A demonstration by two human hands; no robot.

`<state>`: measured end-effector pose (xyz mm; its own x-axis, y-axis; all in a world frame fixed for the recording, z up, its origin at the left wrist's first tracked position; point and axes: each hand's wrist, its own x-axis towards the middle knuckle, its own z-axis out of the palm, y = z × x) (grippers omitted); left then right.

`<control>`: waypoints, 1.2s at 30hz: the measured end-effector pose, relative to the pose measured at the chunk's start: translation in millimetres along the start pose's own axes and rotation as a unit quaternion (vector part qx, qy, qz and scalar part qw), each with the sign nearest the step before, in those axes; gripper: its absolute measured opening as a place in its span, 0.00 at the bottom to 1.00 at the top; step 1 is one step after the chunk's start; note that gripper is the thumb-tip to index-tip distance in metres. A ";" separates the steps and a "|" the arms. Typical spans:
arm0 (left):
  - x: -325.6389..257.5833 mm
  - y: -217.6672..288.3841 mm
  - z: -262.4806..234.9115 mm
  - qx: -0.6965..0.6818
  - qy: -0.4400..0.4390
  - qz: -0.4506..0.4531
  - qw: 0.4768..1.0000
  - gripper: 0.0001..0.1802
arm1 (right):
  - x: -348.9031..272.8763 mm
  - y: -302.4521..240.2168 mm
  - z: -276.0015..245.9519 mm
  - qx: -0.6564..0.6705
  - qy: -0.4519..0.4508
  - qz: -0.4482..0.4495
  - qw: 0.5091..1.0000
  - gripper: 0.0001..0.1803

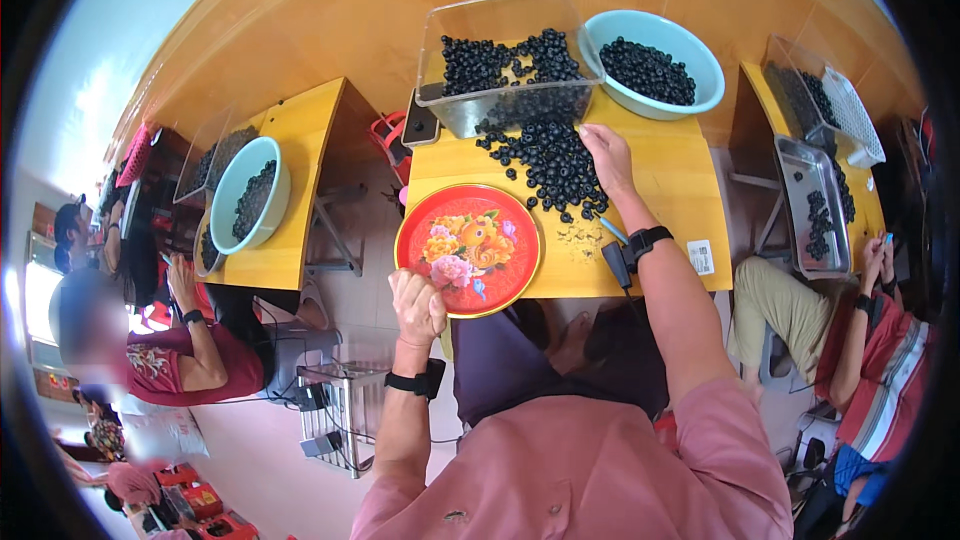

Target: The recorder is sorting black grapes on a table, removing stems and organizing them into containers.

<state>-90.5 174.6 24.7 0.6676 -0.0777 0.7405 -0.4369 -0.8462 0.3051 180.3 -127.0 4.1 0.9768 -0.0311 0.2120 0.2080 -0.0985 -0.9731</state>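
Note:
My left hand (pixel 417 306) is closed on the rim of a round red tray (pixel 418 230) with a gold edge and printed flowers. The tray lies at the near left of the yellow table, partly over its edge. My right hand (pixel 608 162) is at the right side of a loose heap of small, round black pieces (pixel 556 166), its fingers curled in. What those fingers hold, if anything, is hidden. Behind the heap, a clear plastic bin (pixel 487 112) contains more such pieces. A pale blue tool (pixel 614 231) lies beside my right wrist.
A light blue basin (pixel 712 75) of black pieces stands right of the bin. A small dark-topped scale (pixel 421 124) is left of it, and a white card (pixel 701 257) lies at right. Co-workers sit at tables on both sides; a metal stool (pixel 345 410) stands lower left.

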 end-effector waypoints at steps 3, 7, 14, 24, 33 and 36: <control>-16.3 -5.7 3.5 0.008 0.003 -0.008 1.000 0.16 | -1.7 -3.9 0.1 -0.008 -0.012 -0.001 1.000 0.20; -30.3 -11.3 9.0 0.031 -0.005 -0.012 0.999 0.16 | -2.7 -8.2 -1.9 -0.010 -0.021 0.002 1.000 0.19; -36.7 -7.0 14.7 0.061 -0.024 -0.025 0.998 0.13 | -0.3 -9.3 -1.4 0.034 -0.053 0.010 0.998 0.16; -37.4 2.2 18.1 0.072 -0.027 -0.060 0.995 0.11 | -4.3 -66.7 93.9 -0.348 -0.310 -0.425 0.776 0.17; -38.7 24.8 3.6 0.089 -0.077 -0.114 0.987 0.16 | 11.1 -39.8 85.2 -0.446 -0.339 -0.402 0.725 0.15; -42.0 23.6 4.4 0.070 -0.085 -0.129 0.985 0.18 | 11.4 -44.2 68.2 -0.430 -0.335 -0.410 0.731 0.14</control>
<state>-126.2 155.6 -1.8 0.8427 0.0721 0.5335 -0.1602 -0.9125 0.3763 185.6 -55.1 43.5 0.4071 0.8555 0.3200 0.9103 -0.4087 -0.0655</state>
